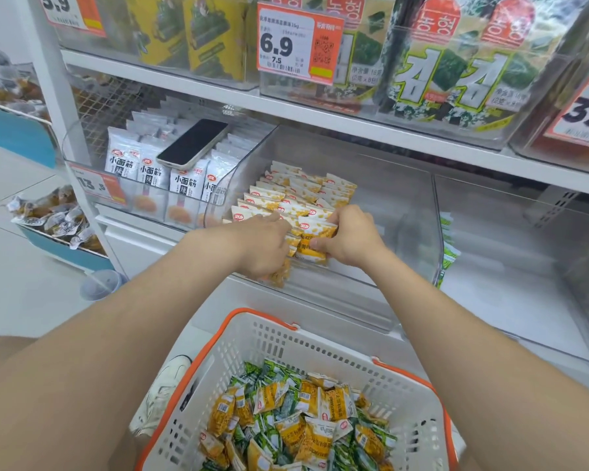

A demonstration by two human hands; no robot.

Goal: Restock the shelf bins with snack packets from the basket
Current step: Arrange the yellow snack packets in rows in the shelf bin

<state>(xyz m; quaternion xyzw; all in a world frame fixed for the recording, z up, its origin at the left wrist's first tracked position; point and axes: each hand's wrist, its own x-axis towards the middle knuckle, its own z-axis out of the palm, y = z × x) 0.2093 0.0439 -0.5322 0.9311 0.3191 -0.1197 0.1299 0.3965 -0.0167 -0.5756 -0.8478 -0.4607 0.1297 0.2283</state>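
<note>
A clear shelf bin (405, 205) holds rows of yellow-and-white snack packets (296, 195) standing on edge at its left side. My left hand (266, 246) and my right hand (351, 239) are both inside the bin's front. They grip a small stack of yellow packets (315, 241) between them, fingers curled round its ends. Below, a white basket with orange rim (262, 338) holds several loose yellow and green packets (300, 416).
The bin to the left holds white packets (150, 171) with a phone (193, 142) lying on top. A bin on the right (524, 253) shows green packets (447, 253) at its left wall. Seaweed packs fill the shelf above. A shoe (164, 392) stands beside the basket.
</note>
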